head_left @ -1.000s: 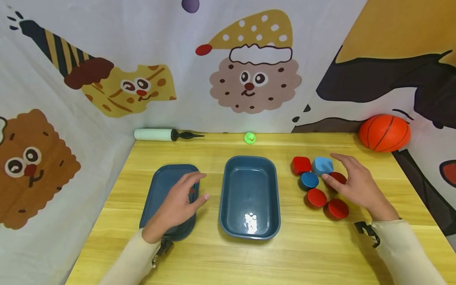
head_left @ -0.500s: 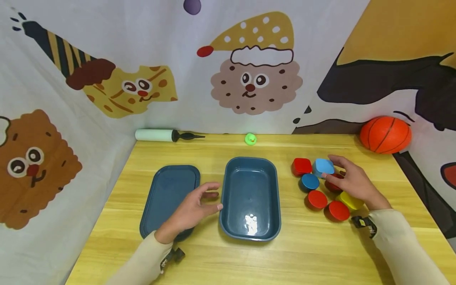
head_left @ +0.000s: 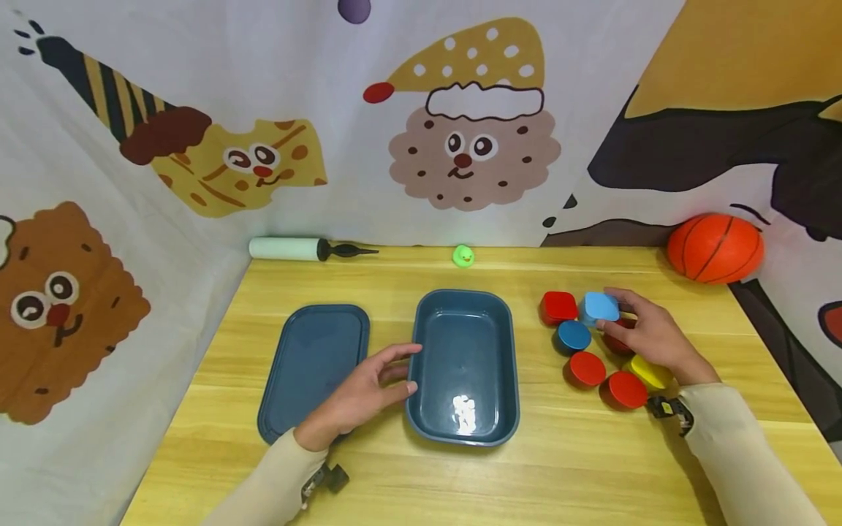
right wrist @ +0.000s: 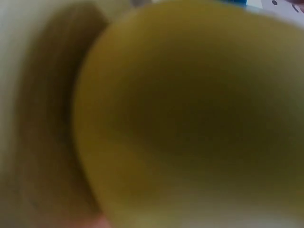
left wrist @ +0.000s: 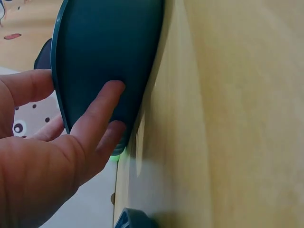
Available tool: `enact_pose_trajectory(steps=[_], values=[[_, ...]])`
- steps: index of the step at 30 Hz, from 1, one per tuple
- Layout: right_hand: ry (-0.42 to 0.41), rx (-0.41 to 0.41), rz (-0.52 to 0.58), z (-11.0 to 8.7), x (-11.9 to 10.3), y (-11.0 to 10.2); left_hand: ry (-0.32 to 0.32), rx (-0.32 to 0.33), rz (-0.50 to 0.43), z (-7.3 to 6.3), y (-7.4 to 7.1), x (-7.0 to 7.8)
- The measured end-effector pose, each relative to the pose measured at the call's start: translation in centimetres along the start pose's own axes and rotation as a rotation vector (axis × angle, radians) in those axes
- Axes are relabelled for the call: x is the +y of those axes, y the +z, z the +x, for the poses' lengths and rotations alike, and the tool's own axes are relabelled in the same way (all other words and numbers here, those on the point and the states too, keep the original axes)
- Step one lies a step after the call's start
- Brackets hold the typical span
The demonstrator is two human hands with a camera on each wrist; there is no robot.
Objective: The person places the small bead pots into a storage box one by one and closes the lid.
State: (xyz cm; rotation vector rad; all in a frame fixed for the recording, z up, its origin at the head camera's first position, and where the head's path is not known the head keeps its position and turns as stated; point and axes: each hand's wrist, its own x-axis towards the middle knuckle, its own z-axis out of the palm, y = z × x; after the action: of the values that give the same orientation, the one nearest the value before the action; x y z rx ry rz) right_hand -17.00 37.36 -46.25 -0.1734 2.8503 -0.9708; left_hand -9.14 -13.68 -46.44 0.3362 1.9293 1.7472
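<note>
In the head view, my left hand [head_left: 362,394] is at the left rim of a dark blue rectangular box [head_left: 463,365]. The left wrist view shows its thumb at the rim, two fairly straight fingers [left wrist: 102,107] against the outer wall and another finger behind the rim. My right hand [head_left: 654,336] pinches a light blue rounded-square block [head_left: 599,308], thumb at the near side, finger behind. Under that hand is a partly hidden dark red round block [head_left: 618,337]. A yellow block [head_left: 650,372] sits below the palm and fills the right wrist view, blurred.
Red blocks [head_left: 558,308] and a blue round one [head_left: 573,337] cluster around the light blue block. A flat dark blue lid [head_left: 316,365] lies left of the box. Along the back are a hand pump [head_left: 289,249], a green rubber duck [head_left: 463,256] and an orange ball [head_left: 715,249].
My left hand has moved right from over the lid to the box's rim. My right hand has shifted slightly left and its thumb and finger have drawn in on the light blue block.
</note>
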Motion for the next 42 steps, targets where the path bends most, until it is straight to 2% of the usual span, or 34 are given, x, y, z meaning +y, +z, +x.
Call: enact_pose_trajectory(steps=[9,18,25,33,42], values=[[0.024,0.071,-0.007,-0.5,-0.1,-0.2,-0.018,0.0,-0.03,0.0,0.2,-0.1],[0.035,0.197,0.013,-1.0,-2.1,-1.3,-0.02,0.007,-0.052,0.1,0.1,-0.4],[-0.062,0.238,0.032,-1.3,-4.7,-0.4,-0.03,-0.002,-0.036,0.0,0.3,-0.2],[-0.117,0.21,0.048,-1.9,-7.9,0.3,-0.036,-0.005,-0.031,0.1,0.5,0.0],[-0.248,0.197,0.046,-2.6,-11.9,2.2,-0.039,-0.012,-0.033,0.1,0.4,0.2]])
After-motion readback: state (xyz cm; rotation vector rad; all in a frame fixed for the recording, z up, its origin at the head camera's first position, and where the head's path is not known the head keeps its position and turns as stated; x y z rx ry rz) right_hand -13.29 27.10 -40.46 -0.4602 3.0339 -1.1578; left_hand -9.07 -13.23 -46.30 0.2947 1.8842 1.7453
